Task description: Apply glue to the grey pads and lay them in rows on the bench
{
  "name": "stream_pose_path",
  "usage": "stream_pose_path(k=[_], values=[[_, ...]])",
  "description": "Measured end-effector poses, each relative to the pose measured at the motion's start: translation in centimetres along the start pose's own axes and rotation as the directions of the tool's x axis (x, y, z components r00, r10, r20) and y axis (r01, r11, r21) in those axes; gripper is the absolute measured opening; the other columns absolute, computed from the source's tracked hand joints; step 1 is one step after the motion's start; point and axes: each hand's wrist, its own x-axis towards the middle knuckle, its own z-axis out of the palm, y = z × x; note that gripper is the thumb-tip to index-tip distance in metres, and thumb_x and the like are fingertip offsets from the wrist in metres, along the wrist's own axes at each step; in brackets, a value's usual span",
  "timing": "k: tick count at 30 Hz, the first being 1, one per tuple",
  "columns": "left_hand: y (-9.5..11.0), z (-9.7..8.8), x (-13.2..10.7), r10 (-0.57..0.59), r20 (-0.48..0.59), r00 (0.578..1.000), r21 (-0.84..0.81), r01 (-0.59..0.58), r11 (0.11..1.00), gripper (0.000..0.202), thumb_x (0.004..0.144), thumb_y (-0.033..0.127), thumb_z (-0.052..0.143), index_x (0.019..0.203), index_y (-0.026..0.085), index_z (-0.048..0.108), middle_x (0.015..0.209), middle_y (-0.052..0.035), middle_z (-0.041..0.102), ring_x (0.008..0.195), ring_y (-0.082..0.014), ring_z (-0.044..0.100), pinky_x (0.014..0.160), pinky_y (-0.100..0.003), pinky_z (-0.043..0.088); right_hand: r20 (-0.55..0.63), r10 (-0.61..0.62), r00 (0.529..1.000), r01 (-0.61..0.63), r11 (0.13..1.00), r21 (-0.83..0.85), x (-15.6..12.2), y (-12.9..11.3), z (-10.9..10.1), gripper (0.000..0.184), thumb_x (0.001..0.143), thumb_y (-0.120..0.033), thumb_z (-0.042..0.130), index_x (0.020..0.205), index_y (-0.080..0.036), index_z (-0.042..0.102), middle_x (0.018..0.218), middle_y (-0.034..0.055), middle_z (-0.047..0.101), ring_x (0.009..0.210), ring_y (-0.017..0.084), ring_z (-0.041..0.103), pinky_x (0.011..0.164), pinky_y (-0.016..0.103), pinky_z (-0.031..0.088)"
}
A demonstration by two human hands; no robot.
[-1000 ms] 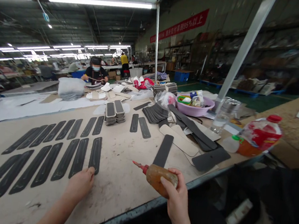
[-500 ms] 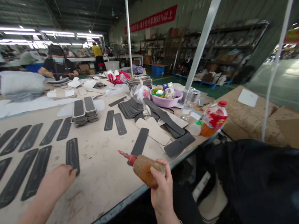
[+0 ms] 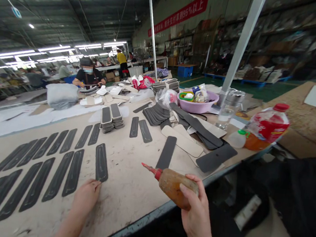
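My right hand (image 3: 195, 213) is closed around a brown glue bottle (image 3: 173, 184) with a red nozzle that points left over the worktable (image 3: 127, 191). My left hand (image 3: 86, 198) rests on the table with its fingertips at the near end of a long black strip (image 3: 102, 162). That strip lies at the right end of two rows of several like black strips (image 3: 41, 166) spread flat to the left.
Stacks of black pieces (image 3: 111, 117), beige strips (image 3: 182, 141), a purple basin (image 3: 198, 101), a glass jar (image 3: 227, 109) and a red-capped drink bottle (image 3: 267, 127) crowd the far right. A metal post (image 3: 240, 48) rises there. Another person (image 3: 88, 75) works at the far end.
The view swung right, then back left. My left hand has stayed at the near end of the last strip, and the glue bottle has remained in my right hand.
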Motion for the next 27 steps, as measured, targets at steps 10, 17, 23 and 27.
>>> stream_pose_path(k=[10,17,23,27], values=[[-1.2,1.6,1.2,-0.037,-0.070,0.997,-0.032,0.035,0.999,0.021,0.087,0.023,0.048,0.097,0.017,0.066,0.100,-0.0064,0.070,0.091,-0.0184,0.067,0.083,-0.028,0.049,0.072,-0.002,0.997,0.004,1.000,-0.021,0.0,0.7,0.1,0.049,0.055,-0.035,0.084,0.091,-0.023,0.054,0.075,-0.0014,0.062,0.063,0.016,0.056,0.056,0.025,0.047],[-1.4,1.5,2.0,-0.038,-0.030,0.999,0.008,0.038,0.999,0.024,0.087,0.020,0.046,0.093,0.017,0.069,0.100,-0.0076,0.071,0.088,-0.0194,0.067,0.082,-0.030,0.050,0.083,0.007,0.997,-0.006,1.000,-0.012,0.0,1.0,-0.1,0.049,0.055,-0.033,0.084,0.093,-0.022,0.055,0.076,-0.0007,0.062,0.065,0.016,0.056,0.057,0.024,0.047],[-1.3,1.1,3.0,0.025,0.033,0.999,0.039,-0.026,0.999,0.026,0.086,0.017,0.044,0.085,0.019,0.070,0.097,-0.0067,0.072,0.088,-0.0194,0.067,0.082,-0.029,0.049,0.073,0.002,0.997,-0.003,1.000,0.007,0.0,0.8,-0.2,0.050,0.055,-0.034,0.085,0.092,-0.022,0.055,0.077,-0.0010,0.062,0.066,0.016,0.056,0.058,0.024,0.047],[-1.0,1.0,3.4,0.057,0.058,0.997,0.072,-0.061,0.995,0.028,0.084,0.013,0.042,0.074,0.017,0.068,0.086,-0.0076,0.069,0.081,-0.0200,0.067,0.077,-0.029,0.049,0.091,0.018,0.996,-0.019,1.000,0.014,0.2,0.9,-0.2,0.049,0.055,-0.032,0.085,0.092,-0.022,0.055,0.077,-0.0010,0.062,0.065,0.015,0.056,0.057,0.024,0.048]])
